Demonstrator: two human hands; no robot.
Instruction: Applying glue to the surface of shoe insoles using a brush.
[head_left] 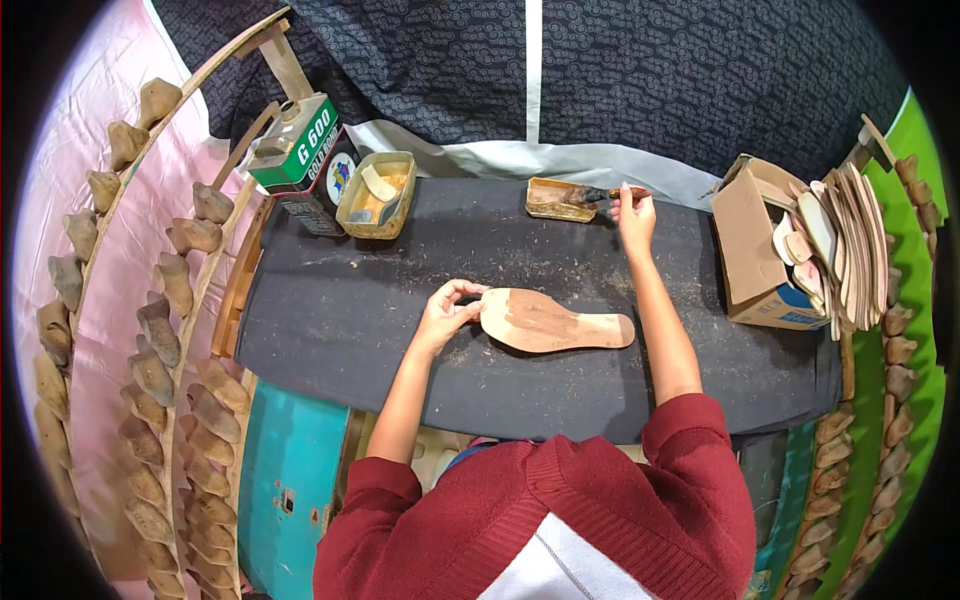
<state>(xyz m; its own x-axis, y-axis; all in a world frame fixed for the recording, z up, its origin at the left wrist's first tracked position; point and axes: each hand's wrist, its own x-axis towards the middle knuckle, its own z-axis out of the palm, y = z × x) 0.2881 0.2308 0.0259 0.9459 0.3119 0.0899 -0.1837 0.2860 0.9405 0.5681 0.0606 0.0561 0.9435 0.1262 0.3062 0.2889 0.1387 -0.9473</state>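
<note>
A tan shoe insole [553, 321] lies flat on the dark cloth-covered worktable [350, 330], its wide end to the left. My left hand [447, 308] pinches that wide end. My right hand [634, 212] reaches to the far edge and holds a brush [605, 195] whose bristles dip into a small rectangular tin of glue [556, 200].
A second open tin [376, 195] with a scraper and a green can [298, 145] stand at the far left. A cardboard box [765, 245] of stacked insoles sits at the right. Racks of wooden shoe lasts [170, 330] line both sides.
</note>
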